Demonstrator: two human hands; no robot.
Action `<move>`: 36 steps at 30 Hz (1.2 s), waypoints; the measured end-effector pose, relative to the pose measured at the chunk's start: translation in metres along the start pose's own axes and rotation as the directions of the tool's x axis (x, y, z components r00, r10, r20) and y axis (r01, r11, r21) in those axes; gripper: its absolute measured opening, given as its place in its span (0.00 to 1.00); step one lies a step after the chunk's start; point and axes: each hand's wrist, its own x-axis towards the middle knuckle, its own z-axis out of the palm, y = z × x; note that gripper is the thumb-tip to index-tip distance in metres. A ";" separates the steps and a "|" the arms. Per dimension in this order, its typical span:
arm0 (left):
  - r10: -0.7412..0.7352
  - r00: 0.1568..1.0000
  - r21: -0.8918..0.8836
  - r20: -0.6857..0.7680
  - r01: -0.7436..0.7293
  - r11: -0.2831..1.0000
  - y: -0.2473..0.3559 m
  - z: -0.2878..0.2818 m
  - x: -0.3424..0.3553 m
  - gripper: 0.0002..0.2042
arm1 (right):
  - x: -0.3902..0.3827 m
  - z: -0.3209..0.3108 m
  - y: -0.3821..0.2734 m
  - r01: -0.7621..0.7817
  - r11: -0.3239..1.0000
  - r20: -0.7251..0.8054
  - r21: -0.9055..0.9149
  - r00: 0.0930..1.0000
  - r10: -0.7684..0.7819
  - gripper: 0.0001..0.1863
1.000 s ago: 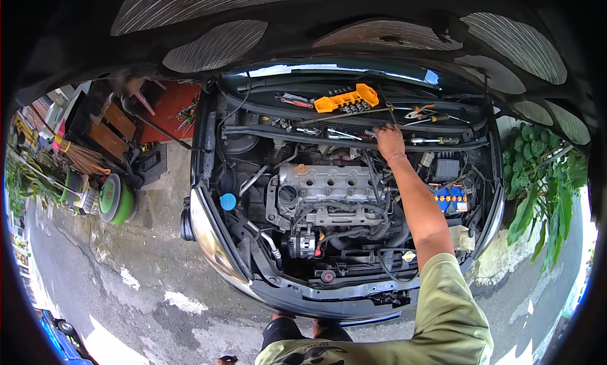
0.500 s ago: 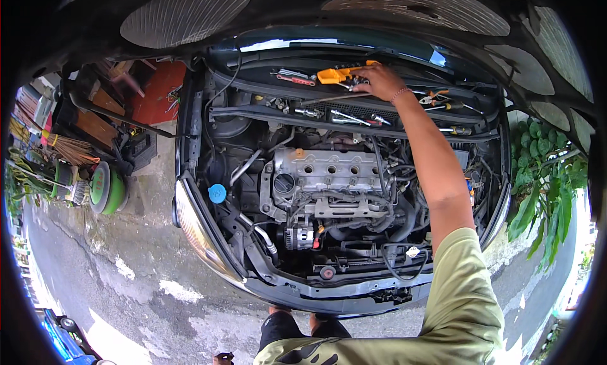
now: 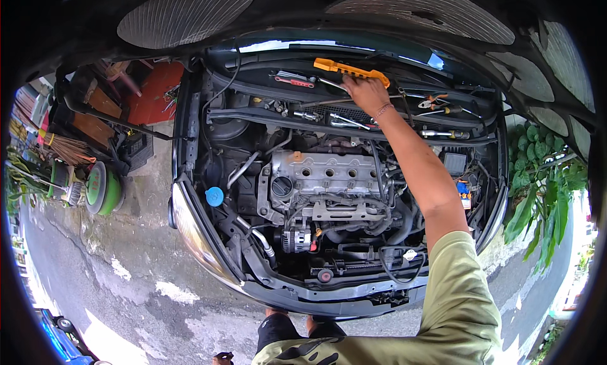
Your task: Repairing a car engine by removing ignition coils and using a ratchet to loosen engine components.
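My right hand [image 3: 367, 94] reaches to the back of the engine bay, its fingers closed on a slim silver tool [image 3: 330, 83] just below the orange socket holder [image 3: 329, 64]. Red and silver spanners [image 3: 291, 80] lie to its left, pliers [image 3: 433, 102] and screwdrivers to its right. Ratchets and sockets [image 3: 346, 121] lie along the ledge below it, above the exposed engine [image 3: 322, 172]. My left hand [image 3: 223, 358] shows only slightly at the lower edge, its fingers unclear.
The raised bonnet [image 3: 303, 14] arches overhead, with a prop rod at the left. A blue reservoir cap [image 3: 214, 195] is left of the engine. A green bin [image 3: 104, 188], brooms and clutter stand beside the car at left, leafy plants [image 3: 537, 188] at right.
My right hand has moved up and left from the ledge tools to just below the orange holder and now grips a silver tool. The holder sits at a different angle.
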 end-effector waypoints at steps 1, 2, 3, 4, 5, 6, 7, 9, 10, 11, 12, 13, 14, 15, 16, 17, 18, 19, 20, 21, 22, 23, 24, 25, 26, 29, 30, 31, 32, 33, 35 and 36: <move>0.147 0.989 -0.035 0.021 -0.146 0.989 0.010 -0.001 -0.003 0.05 | -0.009 0.004 0.006 0.059 0.998 -0.053 0.001 0.997 -0.059 0.18; 0.289 0.957 -0.073 0.033 -0.287 0.955 0.018 -0.002 -0.006 0.06 | -0.014 0.002 0.007 0.035 0.999 -0.045 0.007 0.998 -0.034 0.18; 0.288 0.957 -0.063 0.045 -0.285 0.956 0.024 -0.005 -0.010 0.06 | -0.015 0.001 0.004 0.027 1.000 -0.034 -0.001 0.999 -0.027 0.18; 0.298 0.953 -0.067 0.048 -0.294 0.953 0.032 -0.005 -0.012 0.06 | -0.014 0.002 0.000 -0.022 0.999 0.088 0.032 0.996 0.019 0.18; 0.309 0.949 -0.071 0.057 -0.305 0.950 0.041 -0.006 -0.012 0.05 | -0.013 0.000 -0.008 -0.076 0.996 0.209 0.054 0.976 0.064 0.19; 0.327 0.943 -0.075 0.066 -0.322 0.944 0.051 -0.005 -0.011 0.05 | -0.011 0.001 -0.014 -0.110 0.993 0.181 0.053 0.979 0.099 0.20; 0.343 0.937 -0.080 0.068 -0.338 0.938 0.059 -0.004 -0.011 0.05 | -0.008 0.003 -0.022 -0.140 0.988 0.151 0.059 0.980 0.130 0.21; 0.377 0.924 -0.093 0.068 -0.370 0.924 0.069 -0.004 -0.013 0.05 | -0.007 -0.002 -0.034 -0.180 0.981 0.111 0.068 0.979 0.172 0.21; 0.394 0.917 -0.099 0.068 -0.387 0.917 0.074 -0.004 -0.012 0.05 | -0.010 0.001 -0.035 -0.202 0.974 0.106 0.100 0.976 0.191 0.20; 0.404 0.913 -0.111 0.060 -0.396 0.911 0.077 -0.003 -0.018 0.05 | -0.009 -0.010 -0.047 -0.258 0.958 0.216 0.129 0.950 0.226 0.16; 0.419 0.906 -0.120 0.058 -0.410 0.904 0.079 -0.004 -0.019 0.05 | -0.015 -0.012 -0.051 -0.262 0.953 0.177 0.153 0.956 0.234 0.15; 0.433 0.900 -0.128 0.057 -0.423 0.897 0.082 -0.003 -0.020 0.05 | -0.022 -0.012 -0.052 -0.264 0.948 0.138 0.176 0.960 0.242 0.14; 0.449 0.891 -0.136 0.063 -0.438 0.888 0.090 0.000 -0.021 0.05 | -0.033 -0.005 -0.045 -0.080 0.991 -0.351 0.106 0.929 0.113 0.11; 0.457 0.888 -0.150 0.048 -0.446 0.882 0.085 -0.001 -0.024 0.05 | -0.039 -0.015 -0.053 -0.080 0.991 -0.353 0.111 0.928 0.114 0.11; 0.464 0.885 -0.165 0.033 -0.453 0.876 0.080 -0.003 -0.027 0.05 | -0.050 -0.029 -0.060 -0.112 0.968 -0.322 0.225 0.929 0.183 0.12; 0.473 0.881 -0.180 0.023 -0.462 0.869 0.080 -0.001 -0.031 0.05 | -0.062 -0.041 -0.063 -0.147 0.933 -0.283 0.329 0.927 0.246 0.12; 0.483 0.875 -0.193 0.013 -0.472 0.860 0.076 -0.002 -0.030 0.06 | -0.075 -0.042 -0.054 -0.202 0.933 -0.298 0.297 0.909 0.291 0.12; 0.492 0.871 -0.206 0.001 -0.481 0.852 0.071 -0.002 -0.030 0.06 | -0.090 -0.043 -0.039 -0.252 0.920 -0.287 0.298 0.896 0.339 0.12; 0.501 0.865 -0.220 -0.008 -0.490 0.843 0.069 -0.001 -0.029 0.06 | -0.105 -0.050 -0.021 -0.322 0.890 -0.309 0.323 0.853 0.420 0.11; 0.511 0.859 -0.234 -0.017 -0.500 0.834 0.067 0.000 -0.028 0.06 | -0.122 -0.053 0.002 -0.387 0.887 -0.345 0.254 0.820 0.456 0.11; 0.523 0.852 -0.245 -0.017 -0.510 0.824 0.066 0.002 -0.024 0.07 | -0.144 -0.048 0.036 -0.485 0.864 -0.298 0.133 0.812 0.501 0.14; 0.528 0.849 -0.258 -0.025 -0.516 0.817 0.061 0.002 -0.023 0.07 | -0.161 -0.048 0.059 -0.595 0.803 -0.188 0.033 0.786 0.589 0.17; 0.535 0.844 -0.268 -0.031 -0.522 0.809 0.056 0.001 -0.019 0.07 | -0.175 -0.044 0.082 -0.652 0.758 -0.146 -0.021 0.752 0.643 0.17; 0.541 0.841 -0.278 -0.035 -0.528 0.803 0.051 0.000 -0.015 0.08 | -0.191 -0.041 0.100 -0.645 0.762 -0.061 -0.054 0.764 0.642 0.17; 0.551 0.834 -0.294 -0.026 -0.533 0.794 0.055 0.006 -0.008 0.08 | -0.207 -0.032 0.122 -0.629 0.777 -0.056 -0.028 0.777 0.627 0.16; 0.416 0.909 -0.237 0.014 -0.401 0.885 0.027 -0.008 0.015 0.11 | -0.188 -0.021 0.120 -0.576 0.813 -0.128 0.088 0.803 0.582 0.15; 0.254 0.964 -0.150 0.083 -0.240 0.959 0.036 -0.009 0.010 0.13 | -0.179 -0.022 0.110 -0.547 0.827 -0.201 0.128 0.802 0.562 0.13; 0.307 0.951 0.048 0.036 -0.308 0.950 0.045 -0.007 0.003 0.15 | -0.165 -0.028 0.097 -0.538 0.830 -0.200 0.148 0.806 0.557 0.13; 0.303 0.953 -0.042 -0.001 -0.303 0.952 0.052 -0.002 -0.001 0.16 | -0.150 -0.039 0.082 -0.464 0.842 -0.178 0.273 0.836 0.519 0.12; 0.299 0.954 -0.126 -0.021 -0.299 0.946 0.059 0.004 0.000 0.17 | -0.140 -0.048 0.071 -0.393 0.837 -0.160 0.381 0.863 0.478 0.10; 0.255 0.966 0.119 0.031 -0.257 0.959 0.073 0.000 -0.003 0.20 | -0.113 -0.051 0.046 -0.183 0.913 -0.193 0.365 0.944 0.266 0.10; 0.252 0.967 0.116 0.027 -0.253 0.960 0.074 0.001 -0.006 0.20 | -0.099 -0.047 0.035 -0.120 0.933 -0.200 0.340 0.960 0.196 0.10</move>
